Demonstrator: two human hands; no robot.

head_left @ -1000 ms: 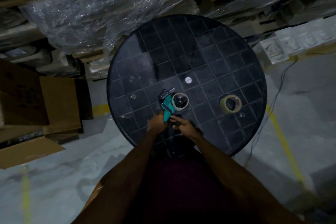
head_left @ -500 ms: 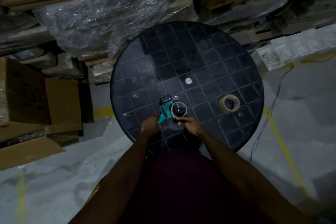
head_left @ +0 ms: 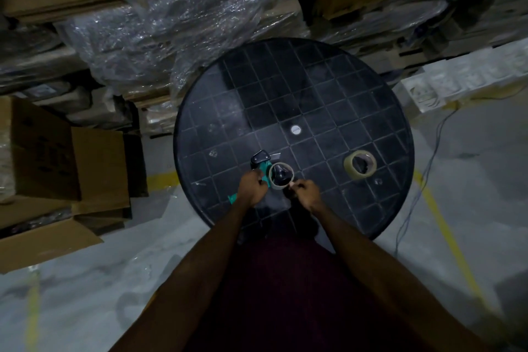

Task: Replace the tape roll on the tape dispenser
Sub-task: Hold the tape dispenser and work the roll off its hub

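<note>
Tape dispenser [head_left: 260,166], teal with a black head, over the near part of a round black table [head_left: 314,88], nearly empty ring [head_left: 281,176] on its hub. Left hand [head_left: 253,190] fisted around the handle. Right hand [head_left: 304,190] pinched at the ring's near edge, forearms converging. Fresh tape roll [head_left: 360,164] flat, well apart rightward.

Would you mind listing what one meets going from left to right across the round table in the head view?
Left hand gripping the green tape dispenser → thin roll on the dispenser → right hand → white disc at the table's centre → loose tape roll.
</note>
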